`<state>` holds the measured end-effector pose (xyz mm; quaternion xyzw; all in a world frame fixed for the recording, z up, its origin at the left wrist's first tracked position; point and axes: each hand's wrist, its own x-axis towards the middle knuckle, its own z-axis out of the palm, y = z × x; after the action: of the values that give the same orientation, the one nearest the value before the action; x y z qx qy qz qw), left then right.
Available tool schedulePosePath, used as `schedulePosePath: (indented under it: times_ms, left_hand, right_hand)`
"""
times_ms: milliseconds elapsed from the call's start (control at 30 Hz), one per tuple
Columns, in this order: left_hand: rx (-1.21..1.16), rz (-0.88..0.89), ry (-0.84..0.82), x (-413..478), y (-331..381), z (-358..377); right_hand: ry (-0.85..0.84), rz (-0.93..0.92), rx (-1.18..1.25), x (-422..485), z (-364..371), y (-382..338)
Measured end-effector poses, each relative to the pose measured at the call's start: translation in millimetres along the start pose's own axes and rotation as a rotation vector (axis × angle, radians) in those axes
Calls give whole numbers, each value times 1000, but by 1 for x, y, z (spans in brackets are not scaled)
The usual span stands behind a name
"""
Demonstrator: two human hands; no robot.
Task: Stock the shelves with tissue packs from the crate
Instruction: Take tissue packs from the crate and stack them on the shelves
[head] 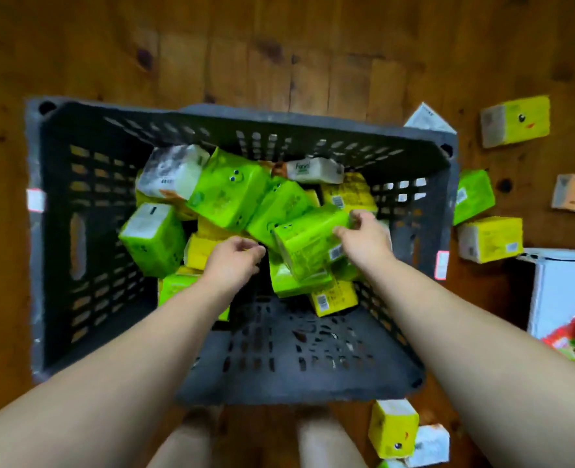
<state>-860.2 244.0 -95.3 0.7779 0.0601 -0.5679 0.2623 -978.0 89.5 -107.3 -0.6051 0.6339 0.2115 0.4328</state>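
A: Head view: right hand is curling its fingers over the right end of a green pack, topmost in the heap inside the crate. It's gripping, not just touching.

B: Left?

A: Left hand is hovering over the heap near the crate's middle. Its fingers are half curled, holding nothing I can see. Probably lining up for the pack's other end, or for a second pack.

B: Why the end grip?

A: The pack is lying tilted across the others, and its short end is pointing at the crate's right wall. That's the easiest face to reach. It's a soft rectangular block in glossy film, so I'd expect it to be squashing a bit under the fingers.

B: Rest of the stock?

A: Green and yellow packs are lying jumbled toward the crate's far end, with one white pack in its far-left corner. The near end is showing bare slotted bottom. The crate is dark rigid plastic with perforated walls.

B: Outside?

A: Several packs are lying loose on the wooden floor right of the crate, e.g. a yellow pack. Shelves aren't showing.
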Motion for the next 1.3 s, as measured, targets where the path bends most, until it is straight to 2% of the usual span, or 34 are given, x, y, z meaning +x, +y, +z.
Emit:
schedulePosePath:
  times_ms: [200,367,600,700,833,1067,1300]
  left_hand:
    - [-247,-135,-152,24,6,33]
    - [-360,-210,-145,11,10,36]
    - [-344,-119,-117,-68,57,2]
    - [-381,-80,-130,-110,85,-6]
    - [-495,-50,-226,-173,121,-11]
    - [-218,30,-485,-300,167,-24]
    - [156,383,-634,-439,196,-6]
  right_hand:
    - [23,1,98,26,20,15]
    - [16,73,208,2,10,17]
    - [72,271,537,-67,-40,1]
    - [104,240,736,-105,-71,-8]
    - [151,71,1036,-170,-123,-26]
    - [222,-135,1298,-296,-192,-27]
    - [429,-198,1616,-442,-224,20]
